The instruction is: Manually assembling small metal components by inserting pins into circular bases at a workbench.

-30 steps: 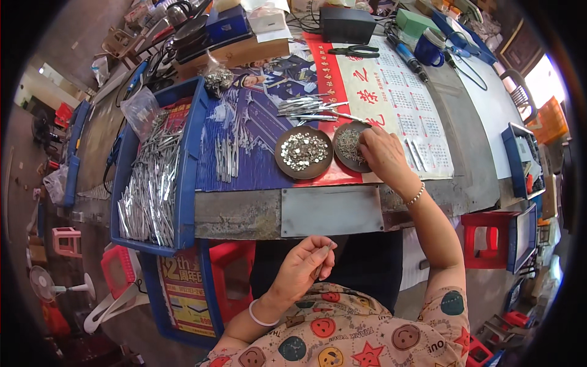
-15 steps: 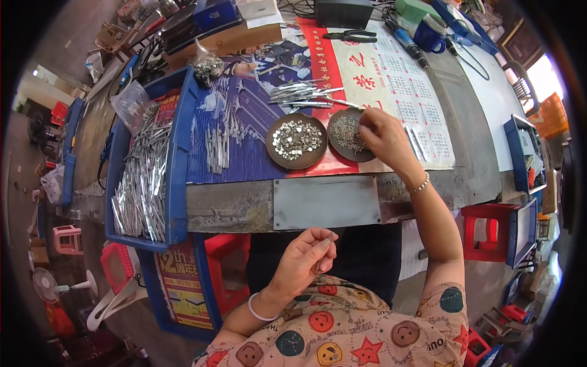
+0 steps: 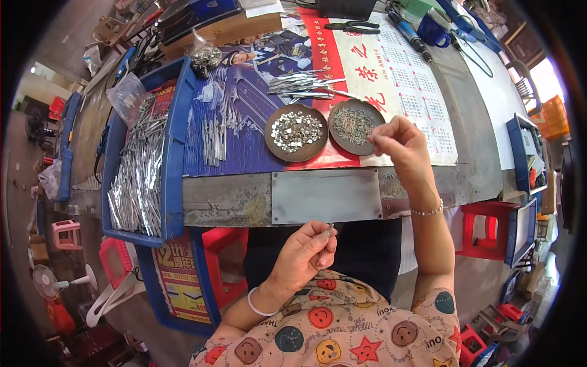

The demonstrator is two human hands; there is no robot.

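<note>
Your two hands, fingertips pinched together
A dish of discs (image 3: 299, 156) lies beyond your left hand (image 3: 307, 249), which grips a small grey piece (image 3: 331, 227); a dish of pins (image 3: 354, 148) sits just left of your right hand (image 3: 403, 147), anything gripped too small to tell.

Beige smiley-print shirt (image 3: 344, 325), beaded bracelet (image 3: 427, 213)
</note>
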